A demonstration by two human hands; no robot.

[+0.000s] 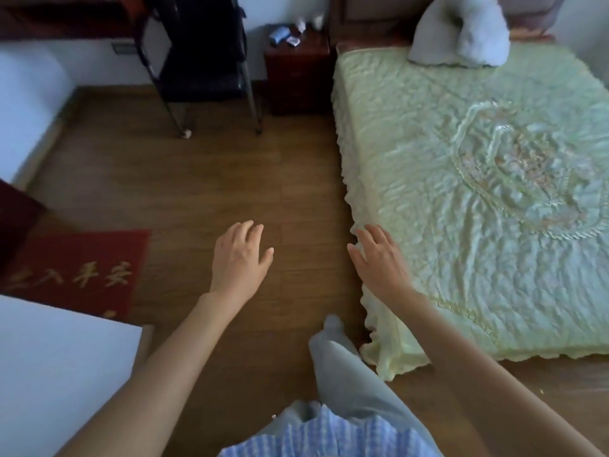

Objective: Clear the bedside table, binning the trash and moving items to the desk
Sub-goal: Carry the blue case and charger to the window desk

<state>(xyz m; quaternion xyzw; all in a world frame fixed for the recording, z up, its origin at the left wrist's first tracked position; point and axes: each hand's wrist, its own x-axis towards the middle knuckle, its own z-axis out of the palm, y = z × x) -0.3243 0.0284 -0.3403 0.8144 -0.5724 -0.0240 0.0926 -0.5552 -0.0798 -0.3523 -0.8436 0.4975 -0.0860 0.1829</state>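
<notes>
Both hands are stretched forward over the wooden floor point(204, 179), and each grip is open with relaxed, spread fingers and holds nothing. The left hand point(239, 258) is above the bare floor, and the right hand point(382, 262) is just beside the edge of the bed point(478, 192) with its pale green cover. The bedside table point(296, 70), a dark red-brown surface, stands far ahead, between the bed's head and a black chair point(201, 47). On it lie a blue pack point(279, 35), a small box point(293, 41) and some white things too blurred to name.
</notes>
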